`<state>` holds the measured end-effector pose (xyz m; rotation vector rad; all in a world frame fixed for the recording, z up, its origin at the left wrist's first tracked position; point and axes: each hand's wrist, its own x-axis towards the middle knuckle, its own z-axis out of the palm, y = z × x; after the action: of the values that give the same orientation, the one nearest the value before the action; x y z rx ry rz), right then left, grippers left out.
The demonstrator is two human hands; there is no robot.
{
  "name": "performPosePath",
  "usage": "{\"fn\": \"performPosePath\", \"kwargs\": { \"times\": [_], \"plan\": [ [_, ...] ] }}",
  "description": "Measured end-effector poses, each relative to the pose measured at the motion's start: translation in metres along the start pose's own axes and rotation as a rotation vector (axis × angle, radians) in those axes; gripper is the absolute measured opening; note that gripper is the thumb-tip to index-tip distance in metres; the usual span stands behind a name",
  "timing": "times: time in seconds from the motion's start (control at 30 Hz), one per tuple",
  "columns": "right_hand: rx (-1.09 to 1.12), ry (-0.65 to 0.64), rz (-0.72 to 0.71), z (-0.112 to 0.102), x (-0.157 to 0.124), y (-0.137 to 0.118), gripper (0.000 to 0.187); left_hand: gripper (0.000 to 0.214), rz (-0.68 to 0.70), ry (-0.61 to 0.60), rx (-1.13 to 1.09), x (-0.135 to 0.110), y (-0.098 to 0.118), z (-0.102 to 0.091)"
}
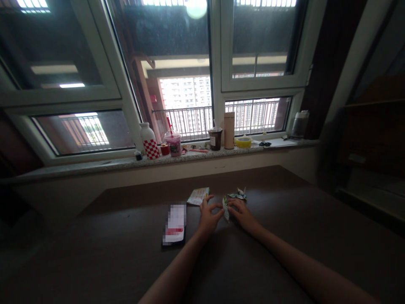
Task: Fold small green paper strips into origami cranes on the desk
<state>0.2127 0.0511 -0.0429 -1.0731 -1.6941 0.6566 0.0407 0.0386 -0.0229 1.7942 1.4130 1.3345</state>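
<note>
Both of my hands meet near the middle of a dark brown table (284,236). My left hand (208,216) and my right hand (241,213) pinch a small folded piece of green-and-white patterned paper (225,207) between their fingertips. Just beyond my right hand lies a finished folded paper figure (238,194) of similar pattern. A flat sheet of printed paper (198,196) rests on the table just past my left hand.
A phone (174,223) lies left of my left hand. On the stone window sill (95,165) stand a red-checked bottle (149,141), a pink drink cup (173,143), a dark cup (215,138), a tan flask (229,130) and a yellow tape roll (243,142).
</note>
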Motion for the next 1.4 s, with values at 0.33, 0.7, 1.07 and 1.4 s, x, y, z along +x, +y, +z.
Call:
{"fn": "performPosePath", "kwargs": {
  "times": [0.33, 0.7, 1.07, 1.4],
  "plan": [
    [-0.045, 0.049, -0.028, 0.0014, 0.0004, -0.0022, 0.016, 0.002, -0.012, 0.046, 0.003, -0.0054, 0.0005, 0.0048],
    [0.015, -0.006, 0.009, 0.0002, 0.0026, 0.005, 0.023, 0.001, -0.007, 0.05, -0.038, -0.0042, 0.0006, 0.0044],
    [0.058, -0.028, -0.001, -0.0001, 0.0031, 0.0028, 0.032, 0.001, -0.001, 0.06, -0.045, -0.0049, 0.0018, 0.0077],
    [0.141, 0.053, 0.088, -0.0031, 0.0041, 0.0046, 0.041, 0.006, -0.066, 0.1, -0.06, -0.006, 0.0056, 0.0036]
  ]
}}
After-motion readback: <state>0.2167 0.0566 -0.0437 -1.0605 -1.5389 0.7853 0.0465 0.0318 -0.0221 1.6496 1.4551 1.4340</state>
